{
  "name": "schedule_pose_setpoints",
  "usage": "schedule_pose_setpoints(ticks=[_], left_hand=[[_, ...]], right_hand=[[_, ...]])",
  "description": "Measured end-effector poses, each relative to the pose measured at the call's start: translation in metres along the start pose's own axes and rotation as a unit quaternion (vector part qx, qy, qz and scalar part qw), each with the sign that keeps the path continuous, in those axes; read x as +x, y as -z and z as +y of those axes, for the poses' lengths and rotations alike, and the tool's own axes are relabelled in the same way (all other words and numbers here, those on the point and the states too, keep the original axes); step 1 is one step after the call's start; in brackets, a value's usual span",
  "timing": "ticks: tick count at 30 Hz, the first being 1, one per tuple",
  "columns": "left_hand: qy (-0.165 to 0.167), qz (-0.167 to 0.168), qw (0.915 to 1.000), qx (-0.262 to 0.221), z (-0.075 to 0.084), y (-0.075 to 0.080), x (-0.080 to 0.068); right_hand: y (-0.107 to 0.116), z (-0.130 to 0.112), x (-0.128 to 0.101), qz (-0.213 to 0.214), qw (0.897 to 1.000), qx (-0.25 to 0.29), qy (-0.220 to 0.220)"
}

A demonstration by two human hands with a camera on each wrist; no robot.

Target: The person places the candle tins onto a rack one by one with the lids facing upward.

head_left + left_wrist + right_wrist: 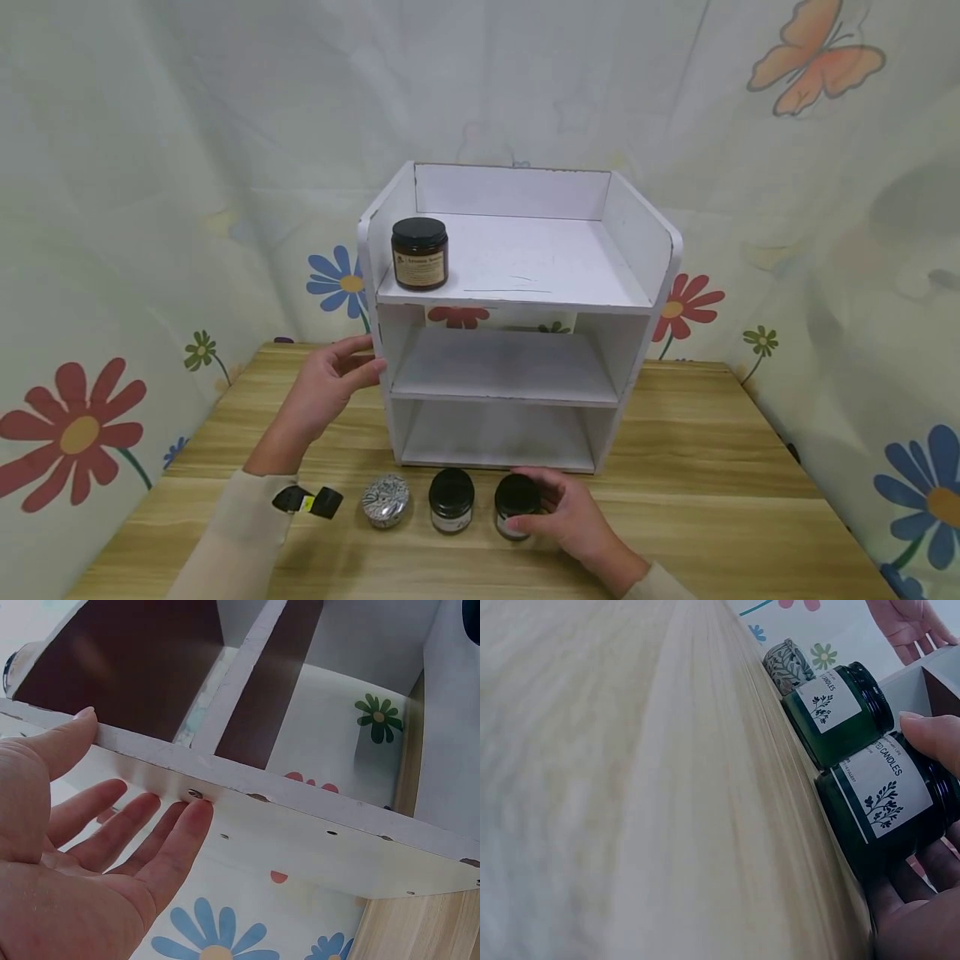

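Observation:
At the left side of a white shelf unit (506,367), my left hand (330,387) rests its thumb on the front edge. In the left wrist view its fingers (180,851) are extended along the outer side panel. My right hand (577,521) grips a dark green candle jar (889,799) with a black lid and a white label, thumb on one side and fingers on the other. The jar stands on the table in front of the shelf. Left of it is a similar candle jar (452,500), then a round black-and-white patterned tin (386,502).
An amber jar (420,257) with a black lid and cream label stands at the left front of the shelf's top tier. Below are two bare white tiers. A wooden table (712,500) carries everything, with a flower-printed curtain (225,125) around it.

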State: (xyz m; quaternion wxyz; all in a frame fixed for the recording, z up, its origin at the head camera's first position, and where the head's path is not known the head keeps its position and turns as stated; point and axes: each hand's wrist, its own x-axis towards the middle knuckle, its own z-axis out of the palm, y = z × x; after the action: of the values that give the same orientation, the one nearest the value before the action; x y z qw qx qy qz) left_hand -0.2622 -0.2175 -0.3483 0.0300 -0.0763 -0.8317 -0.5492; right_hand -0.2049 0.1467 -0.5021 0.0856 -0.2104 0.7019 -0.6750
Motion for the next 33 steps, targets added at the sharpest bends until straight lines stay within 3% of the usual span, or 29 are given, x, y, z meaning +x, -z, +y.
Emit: schedule_pose_setpoints(ticks=[33], left_hand=[[-0.009, 0.003, 1.0, -0.002, -0.0038, -0.0004, 0.0004]], right_hand=[[-0.001, 0.0056, -0.0017, 0.001, 1.0, 0.004, -0.01]])
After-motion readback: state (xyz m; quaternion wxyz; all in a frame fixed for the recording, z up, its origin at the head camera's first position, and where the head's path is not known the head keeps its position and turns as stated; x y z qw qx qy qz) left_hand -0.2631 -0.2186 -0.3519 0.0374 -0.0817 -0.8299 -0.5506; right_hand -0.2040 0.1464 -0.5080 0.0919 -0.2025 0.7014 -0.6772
